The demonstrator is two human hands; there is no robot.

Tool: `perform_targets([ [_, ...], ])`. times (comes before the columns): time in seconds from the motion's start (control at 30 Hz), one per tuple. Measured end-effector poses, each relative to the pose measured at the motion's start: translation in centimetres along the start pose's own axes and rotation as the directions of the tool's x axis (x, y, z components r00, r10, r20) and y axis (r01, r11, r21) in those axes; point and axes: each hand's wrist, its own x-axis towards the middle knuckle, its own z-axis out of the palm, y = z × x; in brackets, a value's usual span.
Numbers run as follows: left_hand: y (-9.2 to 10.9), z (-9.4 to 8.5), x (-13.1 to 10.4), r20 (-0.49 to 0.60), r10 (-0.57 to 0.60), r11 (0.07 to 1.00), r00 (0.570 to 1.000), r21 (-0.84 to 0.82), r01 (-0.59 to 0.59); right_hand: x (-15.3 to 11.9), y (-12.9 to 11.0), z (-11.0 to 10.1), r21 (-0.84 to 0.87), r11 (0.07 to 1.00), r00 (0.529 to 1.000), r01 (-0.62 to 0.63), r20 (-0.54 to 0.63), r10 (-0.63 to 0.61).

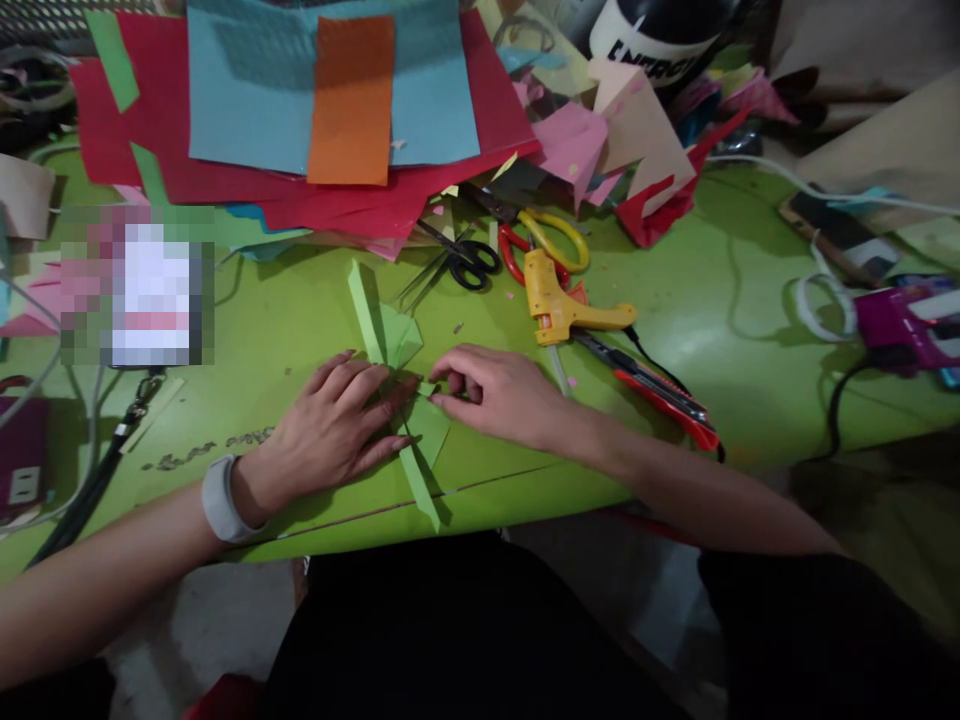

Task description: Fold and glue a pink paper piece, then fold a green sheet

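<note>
Near the front edge of the table lies a piece of folded light green paper [431, 430], with creased flaps standing up at its far end and a narrow strip reaching toward me. My left hand [337, 415] lies across its left side, fingers stretched out and thumb apart, the fingertips resting on the paper and covering part of it. From the right, my right hand [487, 390] pinches a small folded tab of the same paper between thumb and index finger. A grey band [223, 500] circles my left wrist.
Beyond the paper lie black-handled scissors [472, 263], scissors with a yellow handle [562, 235], a yellow glue gun [555, 300] and a red utility knife [667, 405]. Coloured sheets [247, 100] and scraps pile up at the back. A lanyard [112, 450] and cables run at the left.
</note>
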Motion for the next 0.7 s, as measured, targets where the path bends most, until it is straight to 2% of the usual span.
perform_targets([
  [0.1,0.0,-0.1,0.0,0.017,-0.011,1.000,1.000,-0.021,0.011,-0.4,0.7,1.0,-0.139,0.971,0.968,0.195,-0.134,-0.214],
  [0.2,0.0,0.0,0.0,0.024,-0.019,0.999,1.000,-0.041,0.020,-0.7,1.2,1.6,-0.391,0.856,0.872,0.339,-0.209,-0.442],
  [0.3,0.0,0.0,0.0,0.016,-0.021,0.999,1.000,-0.041,0.022,-0.8,1.5,2.0,-0.582,0.707,0.760,0.401,-0.218,-0.612],
  [0.37,0.0,0.0,0.0,0.012,-0.018,1.000,1.000,-0.011,0.019,-0.8,1.6,2.1,-0.632,0.655,0.730,0.415,-0.198,-0.654],
  [0.43,0.0,-0.1,0.1,0.008,-0.014,1.000,1.000,0.015,0.014,-0.8,1.5,2.2,-0.621,0.672,0.758,0.404,-0.184,-0.626],
  [0.5,0.1,-0.2,0.1,0.014,-0.013,1.000,1.000,0.024,0.012,-0.8,1.5,2.1,-0.558,0.743,0.800,0.369,-0.216,-0.560],
  [0.6,0.1,-0.2,0.2,0.018,-0.017,1.000,1.000,0.017,0.017,-0.6,1.2,2.0,-0.399,0.868,0.862,0.296,-0.279,-0.423],
  [0.7,0.1,-0.2,0.2,0.008,-0.020,1.000,1.000,0.000,0.020,-0.4,0.9,1.8,-0.230,0.956,0.943,0.183,-0.235,-0.237],
])
